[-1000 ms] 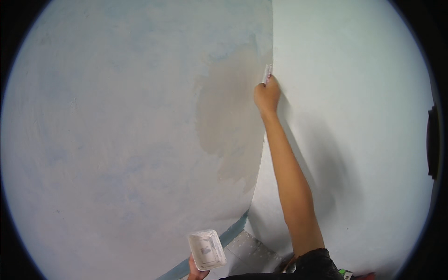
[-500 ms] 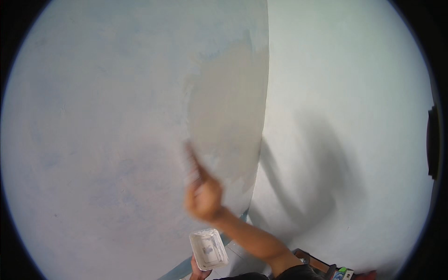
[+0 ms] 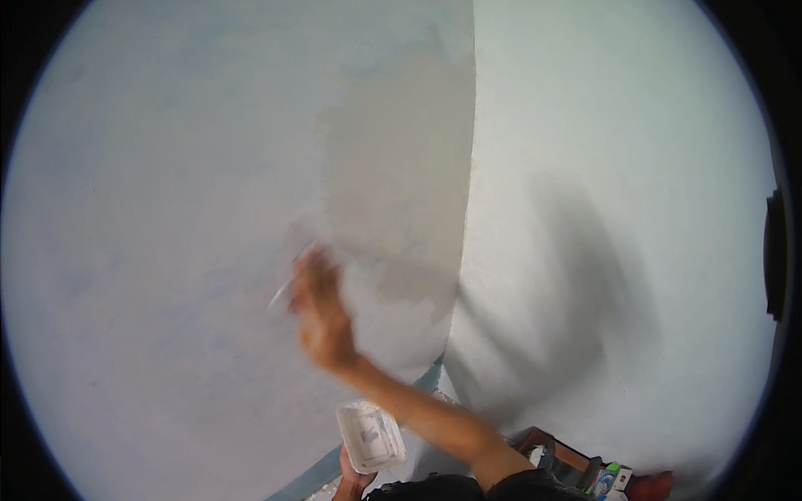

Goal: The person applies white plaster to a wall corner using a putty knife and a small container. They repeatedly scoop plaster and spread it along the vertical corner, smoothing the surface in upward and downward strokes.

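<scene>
You face an inside corner where two pale walls meet; the left wall (image 3: 167,209) carries a grey-beige patch of wet filler (image 3: 401,167) that runs up to the corner edge, and the right wall (image 3: 635,167) is plain, with your arm's shadow across it.

Your right hand (image 3: 322,321) is blurred by motion, closed around a thin pale tool, a putty knife (image 3: 288,288) by its look; the grip itself is too smeared to read finger by finger. Half a second ago that hand sat lower, just above the tray; now it is higher on the left wall, at the lower left edge of the grey patch; a second ago it was up at the corner line, arm stretched out.

The tool's long axis runs diagonally, from the upper right near your fingers down to the lower left; its free end points down-left, away from the patch, touching or nearly touching the wall, I cannot tell which.

Your left hand (image 3: 355,480) is below your right forearm, at the lower edge of view, fingers curled under a white rectangular tray (image 3: 370,436); the tray has stayed in much the same spot.

Beyond your right elbow, low down, lie a dark box (image 3: 555,455) and some coloured packets (image 3: 614,480).
</scene>
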Demonstrator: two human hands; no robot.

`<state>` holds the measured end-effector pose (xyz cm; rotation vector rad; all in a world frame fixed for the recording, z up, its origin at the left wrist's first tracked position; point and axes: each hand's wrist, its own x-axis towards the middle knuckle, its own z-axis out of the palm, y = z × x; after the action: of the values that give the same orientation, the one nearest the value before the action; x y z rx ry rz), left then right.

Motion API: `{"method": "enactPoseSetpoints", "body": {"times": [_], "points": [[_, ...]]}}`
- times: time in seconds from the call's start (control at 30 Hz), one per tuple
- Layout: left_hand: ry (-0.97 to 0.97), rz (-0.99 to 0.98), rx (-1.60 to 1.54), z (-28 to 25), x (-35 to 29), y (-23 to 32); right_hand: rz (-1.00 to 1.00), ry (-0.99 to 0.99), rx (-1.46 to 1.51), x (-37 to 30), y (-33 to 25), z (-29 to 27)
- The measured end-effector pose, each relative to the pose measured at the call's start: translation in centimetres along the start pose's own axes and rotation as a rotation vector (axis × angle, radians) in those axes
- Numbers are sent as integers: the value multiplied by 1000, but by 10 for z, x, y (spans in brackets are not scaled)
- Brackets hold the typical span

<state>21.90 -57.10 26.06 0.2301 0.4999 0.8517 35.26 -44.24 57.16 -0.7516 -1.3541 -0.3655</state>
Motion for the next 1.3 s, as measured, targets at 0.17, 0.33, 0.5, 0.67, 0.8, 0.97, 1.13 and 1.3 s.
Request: {"method": "enactPoseSetpoints", "body": {"times": [0.17,0.33,0.5,0.67,0.8,0.97,1.13,1.3], "points": [[29,-14,-74,-13,-5,6,-52,-242,224,-64,-54,-14],[34,24,-57,7,-28,3,671,241,-86,-48,16,-109],[11,21,-61,-8,-5,-2,664,558,-239,-76,164,-119],[48,47,-54,-16,9,-10,726,264,23,-71,94,-52],[24,37,-69,-38,29,-19,171,-73,143,-139,5,7],[-269,-28,-178,-96,61,-17,286,-482,368,-200,-22,-11],[-105,164,14,-37,52,-12,1073,-81,379,-224,11,-92],[-152,164,55,-3,51,7,1301,243,603,-203,21,-165]]}}
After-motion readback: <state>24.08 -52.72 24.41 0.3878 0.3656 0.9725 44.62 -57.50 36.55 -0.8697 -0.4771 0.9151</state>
